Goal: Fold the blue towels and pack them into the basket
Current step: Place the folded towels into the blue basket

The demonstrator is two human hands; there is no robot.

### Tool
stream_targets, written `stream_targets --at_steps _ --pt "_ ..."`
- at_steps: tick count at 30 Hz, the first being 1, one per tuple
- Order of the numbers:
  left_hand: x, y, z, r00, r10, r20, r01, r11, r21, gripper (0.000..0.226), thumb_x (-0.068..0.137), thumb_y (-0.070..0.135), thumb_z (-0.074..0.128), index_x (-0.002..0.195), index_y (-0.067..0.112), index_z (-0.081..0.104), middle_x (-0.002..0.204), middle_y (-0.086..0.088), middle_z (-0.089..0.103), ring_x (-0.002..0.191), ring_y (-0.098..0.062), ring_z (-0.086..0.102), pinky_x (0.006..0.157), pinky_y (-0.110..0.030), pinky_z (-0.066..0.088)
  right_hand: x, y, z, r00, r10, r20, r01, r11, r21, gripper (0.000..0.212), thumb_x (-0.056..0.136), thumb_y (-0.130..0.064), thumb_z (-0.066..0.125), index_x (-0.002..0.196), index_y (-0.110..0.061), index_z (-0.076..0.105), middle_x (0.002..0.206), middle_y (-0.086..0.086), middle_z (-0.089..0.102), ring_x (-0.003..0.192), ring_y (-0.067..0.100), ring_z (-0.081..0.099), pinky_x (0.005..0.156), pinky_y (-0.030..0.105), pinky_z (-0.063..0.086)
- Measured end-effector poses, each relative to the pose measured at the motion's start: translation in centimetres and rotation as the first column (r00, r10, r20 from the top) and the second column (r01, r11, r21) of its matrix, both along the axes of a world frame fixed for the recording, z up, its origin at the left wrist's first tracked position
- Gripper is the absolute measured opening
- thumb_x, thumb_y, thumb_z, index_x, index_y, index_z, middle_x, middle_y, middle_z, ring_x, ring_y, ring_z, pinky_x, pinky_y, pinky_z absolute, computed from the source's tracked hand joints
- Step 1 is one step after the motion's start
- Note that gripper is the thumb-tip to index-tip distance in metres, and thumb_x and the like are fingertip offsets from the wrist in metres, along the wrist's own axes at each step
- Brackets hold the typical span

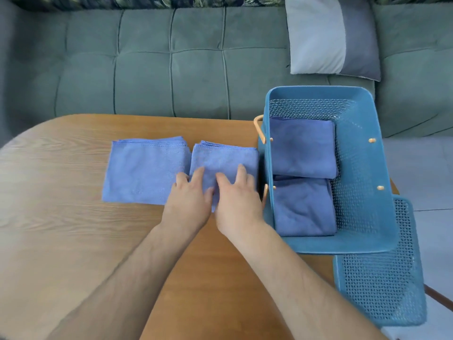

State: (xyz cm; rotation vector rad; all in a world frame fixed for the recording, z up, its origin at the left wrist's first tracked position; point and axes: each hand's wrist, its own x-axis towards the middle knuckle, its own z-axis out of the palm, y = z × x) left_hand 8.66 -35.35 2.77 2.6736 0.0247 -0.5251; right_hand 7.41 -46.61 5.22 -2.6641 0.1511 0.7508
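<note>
The left hand (190, 200) and right hand (236, 200) are pressed flat, fingers straight and gripping nothing, on a folded blue cloth towel (224, 155) on the wooden table (61, 217) just beside the blue perforated plastic basket (362, 168); smoothing is judged the step in hand, and a grasp is needed next.

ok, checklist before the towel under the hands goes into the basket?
1. Towel under the hands folded, layers stacked at its far edge: ok.
2. Left hand and right hand both on it: ok.
3. Grip: fingers lie flat, nothing pinched: not ok.
4. Basket right beside it, top open: ok.
5. Room inside: far packed towel and near packed towel fill the side nearest the hands, only a strip of floor bare: cannot tell.
6. Other towel free of the left hand: cannot tell.
</note>
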Motion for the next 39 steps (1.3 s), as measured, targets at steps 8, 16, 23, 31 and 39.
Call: stream_targets --at_steps 8,16,23,31,39 --pt "0.6 1.0 -0.3 0.984 0.111 -0.139 -0.129 0.984 -0.126 0.048 0.098 0.026 0.056 0.145 0.023 0.044 0.124 -0.015 0.051 0.116 -0.032 0.050 0.095 -0.037 0.042 0.6 1.3 -0.2 0.967 -0.234 -0.104 0.232 0.972 -0.037 0.058 0.088 -0.011 0.061 0.137 -0.032 0.038 0.162 0.019 -0.021 0.132 0.040 0.034 0.106 0.046 0.033" --pt "1.3 1.5 1.5 0.941 0.245 -0.235 -0.323 0.856 -0.403 0.052 0.083 0.002 0.054 0.129 0.025 0.057 0.124 0.008 0.058 0.111 -0.010 0.056 0.084 -0.024 0.045 -0.5 1.5 -1.2 0.954 -0.298 0.020 0.294 0.951 0.097 0.048 0.086 -0.010 0.056 0.132 -0.025 0.053 0.139 0.013 0.035 0.125 0.035 0.037 0.107 0.042 0.035" --pt "-0.7 2.0 5.6 0.973 0.232 0.020 -0.194 0.855 -0.482 0.057 0.084 0.001 0.061 0.134 0.027 0.052 0.128 0.012 0.049 0.111 0.023 0.042 0.093 0.002 0.031 -1.7 1.1 1.8 0.871 -0.317 0.375 0.249 0.943 0.220 0.061 0.081 -0.016 0.030 0.133 -0.014 0.060 0.135 0.019 0.049 0.106 0.037 0.046 0.093 0.046 0.041" --pt "-1.6 -4.2 11.2 0.992 -0.037 0.120 0.090 0.874 -0.477 0.058 0.087 0.030 0.071 0.140 0.036 0.049 0.126 0.016 0.044 0.104 0.006 0.052 0.082 -0.010 0.044 -2.7 -9.0 8.5 0.844 -0.320 0.430 0.269 0.947 0.177 0.056 0.087 -0.001 0.049 0.138 -0.022 0.058 0.138 0.010 0.046 0.116 0.032 0.044 0.101 0.045 0.040" --pt "-3.9 -14.8 7.6 0.911 -0.405 -0.077 0.396 0.912 -0.109 0.050 0.097 0.027 0.059 0.140 0.018 0.036 0.133 -0.006 0.030 0.093 -0.025 0.058 0.074 -0.031 0.040 -4.8 -17.5 4.3 0.961 -0.273 0.053 0.275 0.961 -0.036 0.059 0.090 -0.006 0.052 0.146 -0.025 0.049 0.133 0.007 0.042 0.122 0.031 0.039 0.103 0.039 0.038"
